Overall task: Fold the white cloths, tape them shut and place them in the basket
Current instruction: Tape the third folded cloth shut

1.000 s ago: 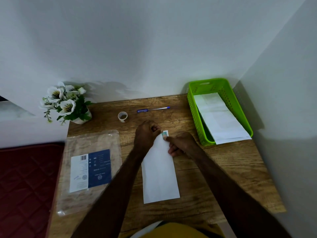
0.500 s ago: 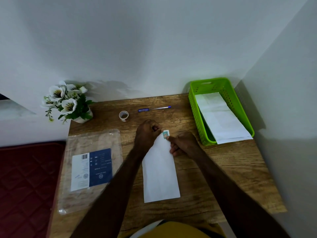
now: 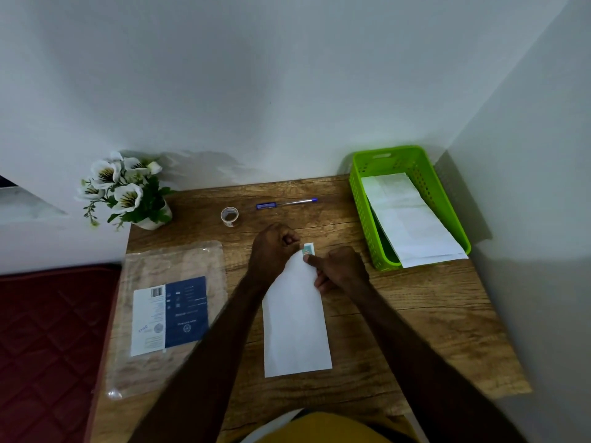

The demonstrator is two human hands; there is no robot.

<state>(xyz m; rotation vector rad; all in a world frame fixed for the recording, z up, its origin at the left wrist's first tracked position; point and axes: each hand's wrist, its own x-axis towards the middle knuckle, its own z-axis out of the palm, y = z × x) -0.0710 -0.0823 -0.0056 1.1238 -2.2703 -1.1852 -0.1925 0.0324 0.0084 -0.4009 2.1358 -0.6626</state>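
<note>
A folded white cloth (image 3: pixel 295 321) lies lengthwise on the wooden table (image 3: pixel 415 330) in front of me. At its far end sits a small teal-and-white sticker (image 3: pixel 309 250). My left hand (image 3: pixel 275 251) is curled at the cloth's far left corner, fingertips next to the sticker. My right hand (image 3: pixel 340 270) pinches the cloth's far right edge, thumb on top just below the sticker. A green basket (image 3: pixel 363 199) stands at the back right, with folded white cloths (image 3: pixel 409 222) lying in it and sticking out over its near rim.
A small tape roll (image 3: pixel 229 216) and a blue pen (image 3: pixel 285 204) lie behind my hands. A pot of white flowers (image 3: pixel 128 193) stands at the back left. A clear plastic package (image 3: pixel 166 314) with a blue label covers the table's left side. Walls close the back and right.
Both hands stay at the cloth's far end, having shifted only slightly. The cloth has not moved.
</note>
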